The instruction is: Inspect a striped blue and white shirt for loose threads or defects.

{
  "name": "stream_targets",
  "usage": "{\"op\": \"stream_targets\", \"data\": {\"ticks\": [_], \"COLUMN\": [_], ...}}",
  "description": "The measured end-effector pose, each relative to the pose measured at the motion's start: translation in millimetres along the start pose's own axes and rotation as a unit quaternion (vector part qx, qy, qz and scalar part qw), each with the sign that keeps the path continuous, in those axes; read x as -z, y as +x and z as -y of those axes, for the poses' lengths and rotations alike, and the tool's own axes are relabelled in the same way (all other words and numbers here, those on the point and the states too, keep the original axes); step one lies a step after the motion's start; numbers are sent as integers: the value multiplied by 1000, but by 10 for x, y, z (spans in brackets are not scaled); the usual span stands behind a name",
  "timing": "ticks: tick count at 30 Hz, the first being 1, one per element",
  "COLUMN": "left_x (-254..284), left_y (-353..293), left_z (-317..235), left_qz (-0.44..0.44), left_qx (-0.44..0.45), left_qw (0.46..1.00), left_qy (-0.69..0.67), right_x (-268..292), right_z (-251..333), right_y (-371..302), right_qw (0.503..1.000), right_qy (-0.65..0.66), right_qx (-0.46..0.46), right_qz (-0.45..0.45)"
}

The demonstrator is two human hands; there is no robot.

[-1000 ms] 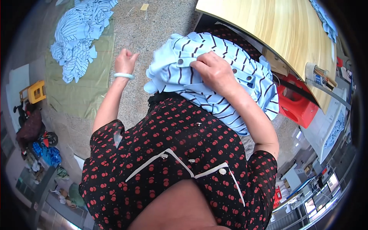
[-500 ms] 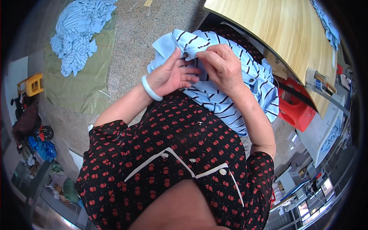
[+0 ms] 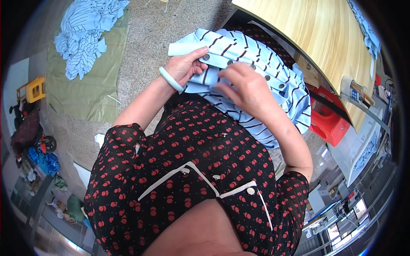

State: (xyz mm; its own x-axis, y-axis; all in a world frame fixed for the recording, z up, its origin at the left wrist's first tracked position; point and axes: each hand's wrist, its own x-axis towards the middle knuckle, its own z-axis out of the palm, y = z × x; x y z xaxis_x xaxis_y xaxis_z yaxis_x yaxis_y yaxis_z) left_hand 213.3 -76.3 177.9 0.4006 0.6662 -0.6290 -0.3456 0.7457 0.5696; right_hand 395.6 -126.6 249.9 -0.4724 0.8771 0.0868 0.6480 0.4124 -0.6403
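Toward one o'clock, the light-blue, dark-striped cloth garment (image 3: 265, 53) seems light, soft and floppy, best held by its dark-buttoned strip (image 3: 218, 60), whose ten-o'clock end the left hand (image 3: 185, 66) pinches, the right hand's (image 3: 250, 87) blurred fingers loosely apart.

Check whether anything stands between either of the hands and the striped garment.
Nothing visible does. The left hand already pinches the striped garment beside its leftmost visible button. The right hand is over the garment with no object between; blur hides whether it touches.
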Motion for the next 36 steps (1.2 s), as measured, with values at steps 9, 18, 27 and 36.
{"op": "stream_targets", "data": {"ticks": [9,18,27,36], "left_x": [3,-138,41,-49], "left_y": [76,-165,-201,-148], "left_z": [-107,-274,-277,-240], "left_qz": [-16,36,106,-5], "left_qx": [-3,43,79,12], "left_qw": [995,986,989,982], "left_qy": [103,156,64,186], "right_x": [-211,71,-180,-284], "right_z": [14,390,52,-42], "right_y": [-118,200,236,316], "right_qw": [993,993,999,993], "right_qy": [-71,43,31,69], "right_qx": [13,91,-13,-69], "right_qz": [95,-62,-19,-60]}}
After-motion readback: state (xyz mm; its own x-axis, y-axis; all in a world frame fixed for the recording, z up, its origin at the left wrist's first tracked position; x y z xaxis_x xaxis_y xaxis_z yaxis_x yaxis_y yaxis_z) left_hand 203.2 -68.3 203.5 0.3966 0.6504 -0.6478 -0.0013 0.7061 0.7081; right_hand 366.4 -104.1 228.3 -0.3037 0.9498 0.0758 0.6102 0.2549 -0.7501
